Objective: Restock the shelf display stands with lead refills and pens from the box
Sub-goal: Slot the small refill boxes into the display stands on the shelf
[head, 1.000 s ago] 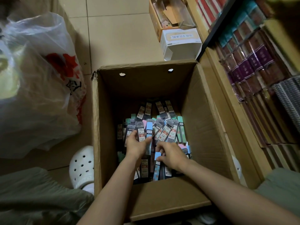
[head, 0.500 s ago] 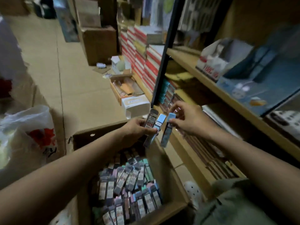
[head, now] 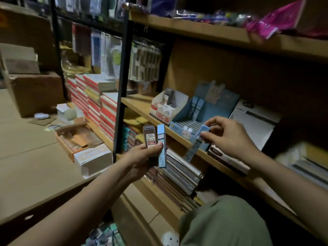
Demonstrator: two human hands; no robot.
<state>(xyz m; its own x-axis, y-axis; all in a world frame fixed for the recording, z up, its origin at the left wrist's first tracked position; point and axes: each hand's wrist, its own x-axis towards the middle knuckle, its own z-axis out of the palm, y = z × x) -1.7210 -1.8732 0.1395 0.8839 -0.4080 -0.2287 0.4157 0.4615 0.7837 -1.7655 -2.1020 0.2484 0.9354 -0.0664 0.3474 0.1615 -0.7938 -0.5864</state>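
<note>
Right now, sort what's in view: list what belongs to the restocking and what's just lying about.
Job:
- left hand holding a dark refill and a blue refill
- right hand pinching a blue case
- blue stand
- white stand
- box

Lying about:
- notebooks
- pink packet
- white carton

Red-spined book stacks (head: 99, 103) on floor; spiral notebooks (head: 182, 176) below shelf.
</note>
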